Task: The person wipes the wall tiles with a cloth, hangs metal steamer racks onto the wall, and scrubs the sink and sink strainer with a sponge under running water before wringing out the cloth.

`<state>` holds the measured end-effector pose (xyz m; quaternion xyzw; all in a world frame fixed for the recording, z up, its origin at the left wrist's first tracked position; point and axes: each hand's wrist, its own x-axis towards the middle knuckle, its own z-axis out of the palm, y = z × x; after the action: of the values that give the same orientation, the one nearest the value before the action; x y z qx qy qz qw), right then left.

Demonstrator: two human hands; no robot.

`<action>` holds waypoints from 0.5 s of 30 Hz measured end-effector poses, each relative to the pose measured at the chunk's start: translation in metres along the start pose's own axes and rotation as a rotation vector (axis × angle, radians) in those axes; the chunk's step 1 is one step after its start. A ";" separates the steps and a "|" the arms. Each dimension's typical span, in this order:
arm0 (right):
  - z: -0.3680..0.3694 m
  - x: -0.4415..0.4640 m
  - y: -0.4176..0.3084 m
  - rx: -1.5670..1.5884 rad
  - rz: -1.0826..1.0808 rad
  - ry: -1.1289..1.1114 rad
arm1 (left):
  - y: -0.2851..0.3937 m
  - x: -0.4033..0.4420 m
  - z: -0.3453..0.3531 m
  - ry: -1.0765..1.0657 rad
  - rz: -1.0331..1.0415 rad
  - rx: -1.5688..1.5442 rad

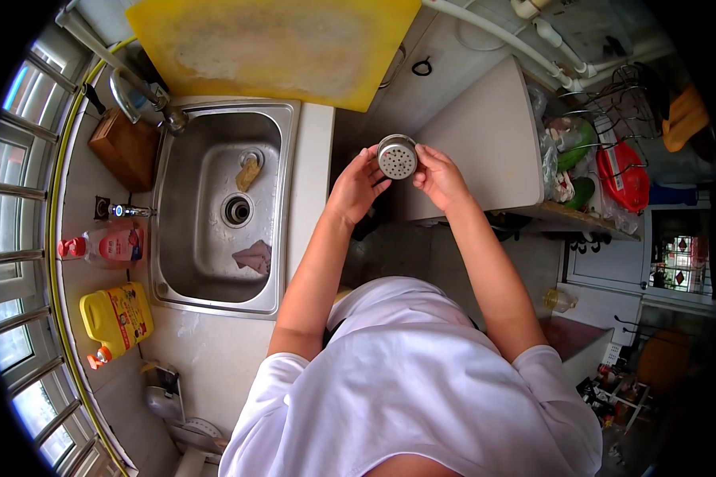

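A round metal sink strainer (397, 159), its perforated face toward me, is held up in front of my body, to the right of the sink. My left hand (356, 187) grips its left rim, the thumb and fingers curled about the side. On the opposite rim my right hand (440, 179) closes with its fingertips. Inside the steel sink (207, 300) to the left, the open drain hole (238, 210) shows. A yellowish scrubbing piece (248, 173) lies near a small metal fitting, and a pinkish-grey cloth (253, 257) rests in the lower right corner.
A yellow board (274, 48) stands behind the sink beside the faucet (171, 115). Along the window side are a wooden block (125, 149), a pink-labelled pump bottle (119, 245) and a yellow jug (117, 318). Bagged vegetables (577, 159) and a red container (622, 176) crowd the right shelf.
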<state>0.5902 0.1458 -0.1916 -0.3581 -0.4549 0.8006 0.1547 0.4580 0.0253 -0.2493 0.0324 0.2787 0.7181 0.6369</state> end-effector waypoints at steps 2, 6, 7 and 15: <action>0.003 -0.002 0.001 0.032 0.045 0.009 | 0.000 0.000 0.000 -0.050 0.000 -0.034; 0.001 0.002 0.008 0.058 0.063 -0.005 | -0.002 0.000 -0.006 -0.203 0.045 -0.063; 0.002 0.001 0.009 0.021 0.050 0.058 | -0.002 0.000 -0.006 -0.202 0.045 -0.063; 0.035 -0.009 0.010 -0.844 -0.824 0.349 | -0.004 -0.006 0.005 -0.085 0.099 -0.143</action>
<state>0.5723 0.1143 -0.1847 -0.3089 -0.8015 0.3554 0.3686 0.4646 0.0214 -0.2448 0.0311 0.1974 0.7649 0.6124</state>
